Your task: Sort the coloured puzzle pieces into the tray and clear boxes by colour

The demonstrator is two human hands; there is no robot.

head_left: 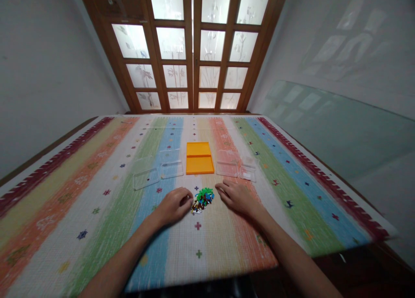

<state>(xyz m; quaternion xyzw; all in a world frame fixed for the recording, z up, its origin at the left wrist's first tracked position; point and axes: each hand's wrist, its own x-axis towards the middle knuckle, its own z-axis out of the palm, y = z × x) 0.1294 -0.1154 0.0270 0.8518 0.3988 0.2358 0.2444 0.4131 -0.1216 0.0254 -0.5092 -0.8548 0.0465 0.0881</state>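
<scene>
A small heap of tiny coloured pieces (202,200), green, blue, black and white, lies on the striped tablecloth (97,194). My left hand (175,205) rests just left of the heap, fingers curled, its fingertips touching the edge of the pile. My right hand (236,196) lies flat just right of the heap, fingers stretched toward it and holding nothing. Behind the heap sits an orange tray (199,158) with two compartments.
Several clear plastic lids or boxes lie beside the tray: two at the left (145,177) (171,168) and two at the right (227,168) (248,173). A wooden frosted-glass door stands beyond the table. A glass sheet leans along the right wall.
</scene>
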